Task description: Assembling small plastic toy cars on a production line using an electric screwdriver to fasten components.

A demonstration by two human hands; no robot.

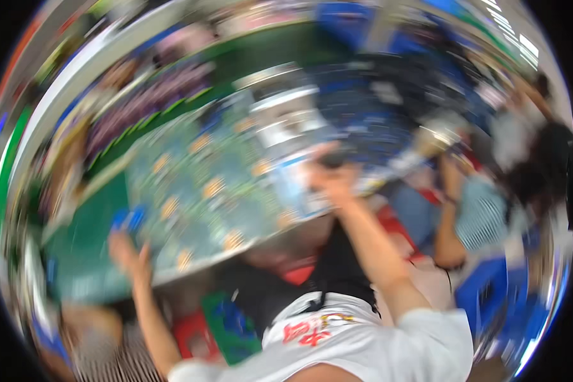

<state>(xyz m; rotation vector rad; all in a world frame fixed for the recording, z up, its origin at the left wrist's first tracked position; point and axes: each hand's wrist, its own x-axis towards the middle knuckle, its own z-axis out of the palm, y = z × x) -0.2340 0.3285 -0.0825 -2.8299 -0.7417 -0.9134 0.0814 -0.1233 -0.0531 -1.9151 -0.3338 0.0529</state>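
Motion smears the whole head view. On the left, my left hand [132, 256] reaches over the green table surface, its fingertips at a small bright blue object [128, 218]. Its thumb looks spread away, and whether the fingers grip the object is too blurred to tell. My right hand [334, 181] is raised at the middle, closed around a dark, rounded object [335, 158] of a kind I cannot make out. Between my hands lies a clear sheet or tray [191, 162] with rows of green and orange-tan pieces. Near my right hand are blue-and-white papers or packs [293, 175].
White box-like items [286, 111] stand beyond my right hand. Many dark and blue parts [363, 114] crowd the right of the table. Purple items [149, 105] line its far left side. A co-worker [481, 213] sits close on my right; another person [118, 347] is at lower left.
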